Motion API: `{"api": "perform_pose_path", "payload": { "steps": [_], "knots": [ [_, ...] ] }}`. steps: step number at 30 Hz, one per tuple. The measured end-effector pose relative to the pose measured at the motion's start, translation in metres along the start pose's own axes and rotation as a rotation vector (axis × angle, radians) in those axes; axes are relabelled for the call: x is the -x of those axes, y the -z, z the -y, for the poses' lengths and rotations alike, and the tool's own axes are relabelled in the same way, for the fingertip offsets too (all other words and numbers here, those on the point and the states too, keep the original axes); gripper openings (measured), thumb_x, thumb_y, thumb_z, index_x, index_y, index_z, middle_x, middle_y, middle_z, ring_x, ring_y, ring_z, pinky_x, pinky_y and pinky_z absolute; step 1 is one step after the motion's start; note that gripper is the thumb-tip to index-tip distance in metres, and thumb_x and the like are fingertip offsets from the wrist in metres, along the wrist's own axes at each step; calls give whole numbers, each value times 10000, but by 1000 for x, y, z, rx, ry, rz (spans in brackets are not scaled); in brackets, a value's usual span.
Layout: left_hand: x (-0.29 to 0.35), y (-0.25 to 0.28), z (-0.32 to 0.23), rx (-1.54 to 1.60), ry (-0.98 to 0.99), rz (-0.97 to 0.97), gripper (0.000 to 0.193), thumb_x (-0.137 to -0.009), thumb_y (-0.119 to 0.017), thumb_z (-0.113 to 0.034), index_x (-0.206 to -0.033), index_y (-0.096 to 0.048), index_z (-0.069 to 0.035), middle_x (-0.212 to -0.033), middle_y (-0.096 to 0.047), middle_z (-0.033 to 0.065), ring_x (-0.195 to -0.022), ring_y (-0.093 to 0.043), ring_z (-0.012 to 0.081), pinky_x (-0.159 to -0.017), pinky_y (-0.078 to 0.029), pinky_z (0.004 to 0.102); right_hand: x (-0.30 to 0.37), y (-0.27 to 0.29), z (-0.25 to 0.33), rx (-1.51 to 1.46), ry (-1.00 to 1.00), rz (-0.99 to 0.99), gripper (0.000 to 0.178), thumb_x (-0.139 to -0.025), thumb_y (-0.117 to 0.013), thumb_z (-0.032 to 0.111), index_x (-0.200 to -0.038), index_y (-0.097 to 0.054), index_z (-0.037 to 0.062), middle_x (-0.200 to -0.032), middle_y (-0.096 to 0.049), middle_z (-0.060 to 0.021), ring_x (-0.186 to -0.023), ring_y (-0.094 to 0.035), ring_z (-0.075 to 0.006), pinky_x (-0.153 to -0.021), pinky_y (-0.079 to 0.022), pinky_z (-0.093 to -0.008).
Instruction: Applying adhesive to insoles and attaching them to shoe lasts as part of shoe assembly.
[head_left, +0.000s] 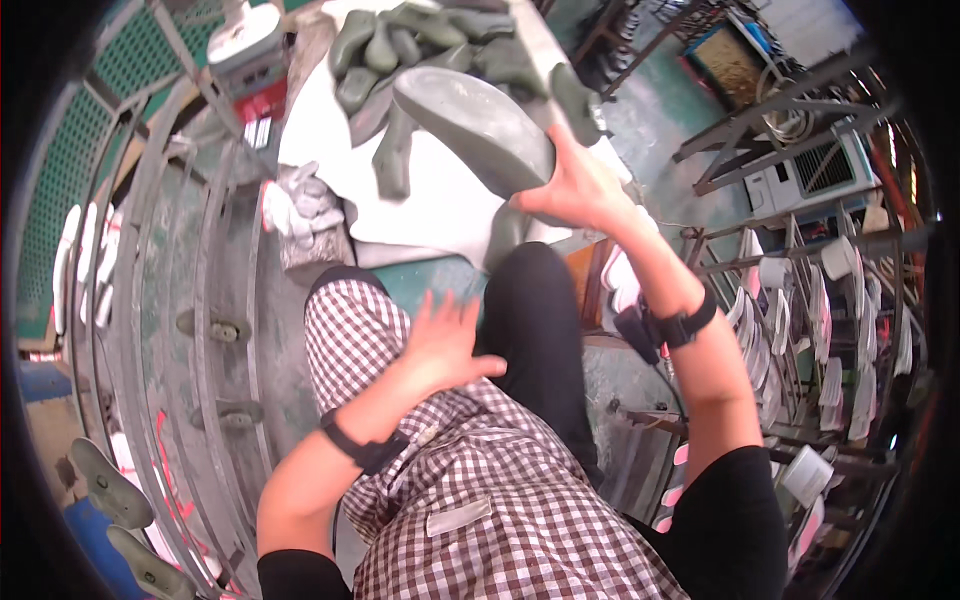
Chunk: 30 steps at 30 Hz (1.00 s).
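A grey-green shoe last (pixel 470 125) is in my right hand (pixel 580 185), its sole face up and its toe pointing to the far left. My thumb and fingers clasp the heel end. Above my checked apron (pixel 510 540), near my knees, my left hand (pixel 445 345) hangs with its fingers spread and nothing in it. Beyond, several more shoe lasts (pixel 425 30) lie heaped on a white sheet (pixel 440 205). One single last (pixel 393 160) rests on the sheet just left of the held one, and another (pixel 575 95) lies by its right edge.
On the left, metal rails (pixel 215 230) carry a few lasts (pixel 110 485). Crumpled grey gloves (pixel 305 200) lie beside the sheet. A grey and red machine (pixel 248 70) stands at the far left. Racks hung with white and pink shoe pieces (pixel 825 300) line the right side.
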<state>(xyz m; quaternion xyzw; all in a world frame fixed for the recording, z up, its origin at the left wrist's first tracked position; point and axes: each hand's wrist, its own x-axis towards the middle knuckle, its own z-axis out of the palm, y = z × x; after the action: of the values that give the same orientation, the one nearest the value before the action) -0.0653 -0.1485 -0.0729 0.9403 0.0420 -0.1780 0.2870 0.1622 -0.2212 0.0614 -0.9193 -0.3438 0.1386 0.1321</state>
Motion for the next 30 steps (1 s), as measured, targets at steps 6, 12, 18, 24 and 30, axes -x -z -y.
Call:
{"api": "perform_pose_path", "payload": {
  "steps": [6, 12, 18, 24, 30],
  "knots": [
    [17, -65, -12, -80, 37, 543, 333, -821, -650, -308, -1091, -742, -136, -1119, -724, 119, -1107, -657, 316, -1095, -374, 433, 123, 32, -48, -622, 46, -173, 877, -567, -863, 351, -1251, -497, -58, -1166, -613, -203, -1052, -616, -259, -952, -472, -364],
    [-40, 41, -89, -132, -435, -822, 166, -729, -689, -58, -883, -668, -118, -862, -553, 41, -992, -558, 255, -896, -444, 397, 197, 24, -88, -1112, 7, -186, 745, -629, -865, 265, -1225, -527, -28, -1159, -606, -142, -1071, -587, -199, -956, -468, -342],
    [-98, 43, -45, -21, -280, -482, 528, -847, -607, -141, -1352, -527, -10, -1368, -526, 231, -1294, -507, 361, -1102, -403, 457, 222, -16, -70, -1002, 89, -261, 958, -691, -871, 339, -1406, -359, -41, -1254, -573, -204, -1201, -568, -296, -1022, -448, -399],
    [-6, 27, 1, 1646, 60, -430, 590, -1017, -518, -334, -1502, -356, -40, -1416, -520, 146, -1300, -515, 273, -1100, -415, 431, 217, -90, -43, -792, 68, 2, 924, -762, -795, 366, -1492, -341, 29, -1355, -502, -258, -1223, -560, -370, -1026, -449, -414],
    [3, -3, -5, 1392, 256, -575, 684, -860, -695, -117, -1468, -393, -32, -1314, -567, 117, -1177, -573, 230, -993, -473, 354, 124, -104, -193, -410, -168, -807, 510, -863, -663, 229, -1322, -546, 39, -1222, -580, -230, -1167, -534, -393, -1001, -426, -471]
  ]
}}
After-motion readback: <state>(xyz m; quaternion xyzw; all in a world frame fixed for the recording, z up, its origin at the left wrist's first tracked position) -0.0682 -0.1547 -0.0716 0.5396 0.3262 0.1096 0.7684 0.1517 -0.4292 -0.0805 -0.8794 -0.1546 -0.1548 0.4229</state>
